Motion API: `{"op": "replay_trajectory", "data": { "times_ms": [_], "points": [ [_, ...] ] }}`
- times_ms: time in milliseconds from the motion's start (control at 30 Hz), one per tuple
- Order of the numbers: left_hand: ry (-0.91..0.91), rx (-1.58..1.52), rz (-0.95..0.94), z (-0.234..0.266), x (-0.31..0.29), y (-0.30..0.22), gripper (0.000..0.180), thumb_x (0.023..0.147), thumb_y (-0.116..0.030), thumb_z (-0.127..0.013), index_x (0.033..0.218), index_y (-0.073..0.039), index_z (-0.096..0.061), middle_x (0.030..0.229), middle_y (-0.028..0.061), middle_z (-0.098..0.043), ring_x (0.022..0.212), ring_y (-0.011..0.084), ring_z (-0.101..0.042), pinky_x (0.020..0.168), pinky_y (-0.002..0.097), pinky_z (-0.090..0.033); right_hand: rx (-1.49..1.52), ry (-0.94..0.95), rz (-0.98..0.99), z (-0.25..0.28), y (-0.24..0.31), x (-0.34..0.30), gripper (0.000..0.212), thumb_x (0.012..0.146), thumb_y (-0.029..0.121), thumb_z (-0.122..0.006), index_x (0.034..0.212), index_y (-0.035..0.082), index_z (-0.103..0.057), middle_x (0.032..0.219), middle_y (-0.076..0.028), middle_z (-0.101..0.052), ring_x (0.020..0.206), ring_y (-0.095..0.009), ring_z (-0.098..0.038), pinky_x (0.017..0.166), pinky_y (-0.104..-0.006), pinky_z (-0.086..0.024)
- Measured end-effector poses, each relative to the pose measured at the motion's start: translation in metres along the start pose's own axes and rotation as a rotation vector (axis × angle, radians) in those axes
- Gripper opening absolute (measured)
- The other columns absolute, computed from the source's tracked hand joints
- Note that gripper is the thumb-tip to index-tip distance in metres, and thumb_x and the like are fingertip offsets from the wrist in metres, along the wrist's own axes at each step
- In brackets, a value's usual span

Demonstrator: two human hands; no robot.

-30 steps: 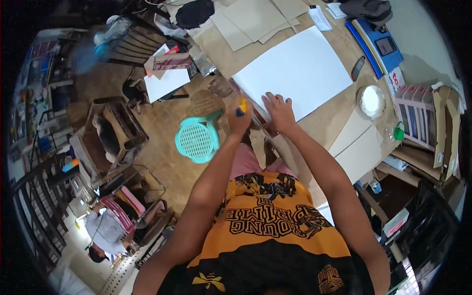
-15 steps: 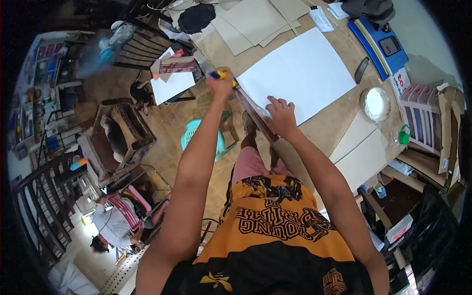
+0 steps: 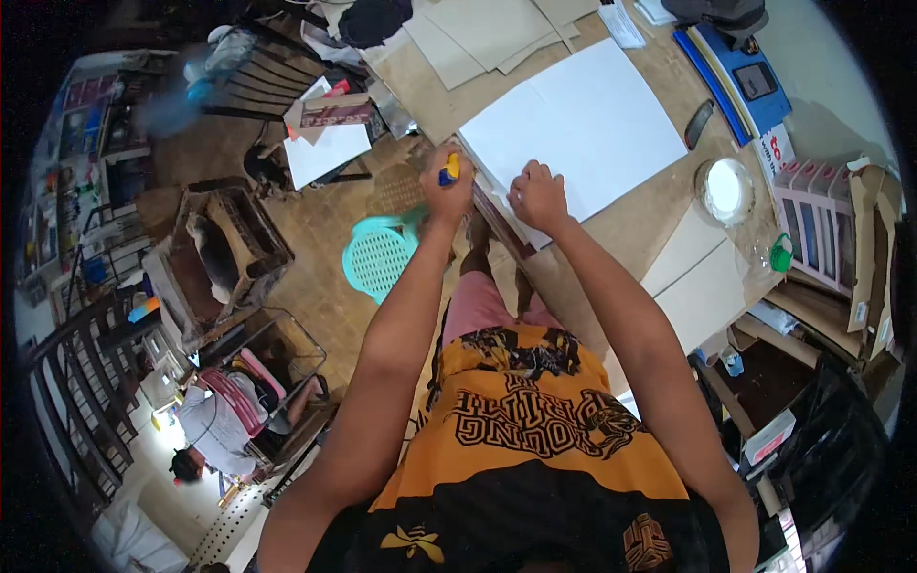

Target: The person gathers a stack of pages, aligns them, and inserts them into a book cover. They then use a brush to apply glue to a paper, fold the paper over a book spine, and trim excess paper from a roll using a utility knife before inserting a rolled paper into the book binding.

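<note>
A large white sheet lies on the wooden table, its lower-left edge along the table's near edge. My left hand is closed around a yellow-and-blue handled tool beside the sheet's left corner. The tool's working end is hidden, so its kind does not show. At the sheet's near edge, my right hand has its fingers curled, closed on the sheet's margin.
Brown boards lie at the table's back. A dark knife-shaped object and a roll of clear tape are on the right. A turquoise stool stands on the floor left of my legs. A person sits at lower left.
My left hand has moved nearer and slightly right with the tool, along the table edge. My right hand's fingers, earlier spread on the sheet, are now curled at its edge.
</note>
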State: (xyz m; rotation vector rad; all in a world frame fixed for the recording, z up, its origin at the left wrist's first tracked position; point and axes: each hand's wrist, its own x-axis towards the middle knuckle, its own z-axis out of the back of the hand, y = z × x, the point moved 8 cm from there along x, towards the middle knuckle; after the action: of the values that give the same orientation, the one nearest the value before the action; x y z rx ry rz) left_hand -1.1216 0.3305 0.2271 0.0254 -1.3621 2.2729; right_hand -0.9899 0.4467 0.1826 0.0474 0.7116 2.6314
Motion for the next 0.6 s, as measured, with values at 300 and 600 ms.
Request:
{"op": "replay_trajectory", "data": {
  "times_ms": [300,600],
  "points": [
    [0.196,-0.064,0.178,-0.012,-0.073,-0.041,0.009,0.077,-0.011,-0.059,0.084,-0.005,-0.058,0.075,0.0129,-0.063,0.070,0.0242,-0.065,0.062,0.0320,-0.049,-0.018,0.256,-0.118,-0.013,-0.011,0.003,0.014,0.079,0.026,-0.061,0.083,0.014,-0.067,0.103,-0.007,-0.048,0.105,-0.025,-0.045,0.085,-0.0480,-0.036],
    [0.328,-0.005,0.026,-0.038,-0.169,-0.073,0.016,0.074,-0.011,-0.064,0.085,-0.004,-0.056,0.063,0.0151,-0.057,0.058,0.0323,-0.059,0.054,0.0391,-0.047,-0.032,0.273,-0.104,-0.012,-0.007,0.005,0.018,0.079,0.027,-0.059,0.087,0.013,-0.067,0.106,-0.008,-0.048,0.107,-0.025,-0.044,0.085,-0.0481,-0.037]
  ]
}}
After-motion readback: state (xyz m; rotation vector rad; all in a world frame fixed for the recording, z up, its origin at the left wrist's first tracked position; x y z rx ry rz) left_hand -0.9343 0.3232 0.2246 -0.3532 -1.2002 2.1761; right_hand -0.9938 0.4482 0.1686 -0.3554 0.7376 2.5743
